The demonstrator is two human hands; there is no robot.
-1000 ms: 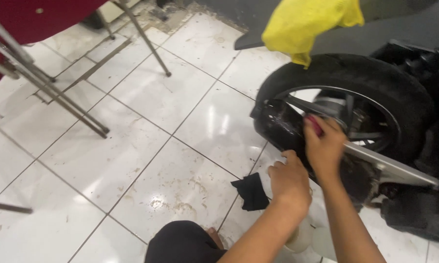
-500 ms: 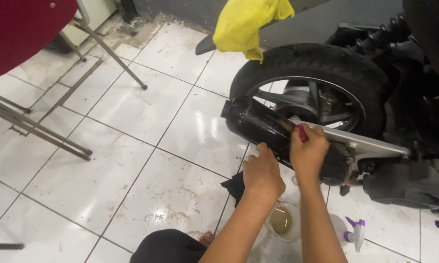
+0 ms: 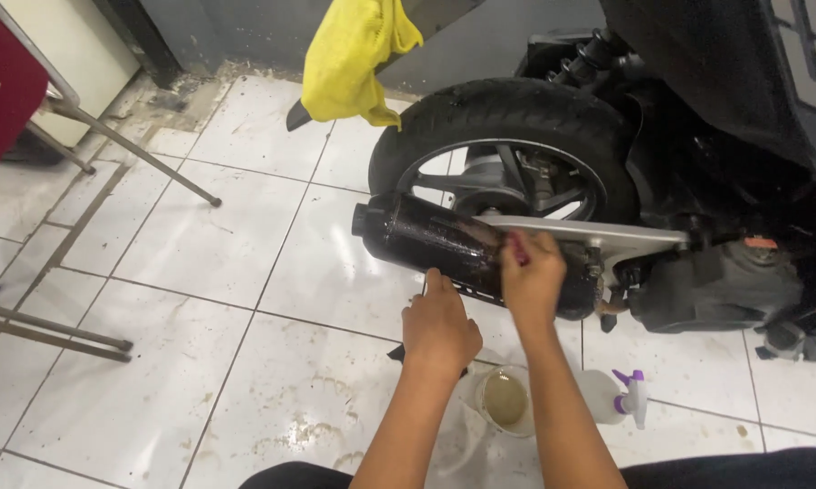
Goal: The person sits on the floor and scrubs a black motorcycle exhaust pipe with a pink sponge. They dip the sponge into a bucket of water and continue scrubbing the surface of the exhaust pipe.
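A black exhaust muffler (image 3: 426, 237) runs beside the rear wheel (image 3: 507, 154) of a dark scooter. My right hand (image 3: 532, 276) presses against the muffler's side, closed around a small red-handled tool (image 3: 516, 246) whose tip is hidden. My left hand (image 3: 438, 326) rests just below the muffler's lower edge with the fingers loosely curled; whether it holds anything I cannot tell. A silver swing arm (image 3: 598, 237) crosses the wheel behind my right hand.
A yellow cloth (image 3: 353, 59) hangs off the scooter's tail. On the white tiled floor (image 3: 200, 272) below my arms stand a clear cup of murky liquid (image 3: 505, 400) and a spray bottle with a purple trigger (image 3: 618, 396). Metal chair legs (image 3: 109, 145) stand at left.
The view has swung so the wheel and muffler sit more central. Both hands stay at the muffler; my right hand has shifted along its side with the red tool.
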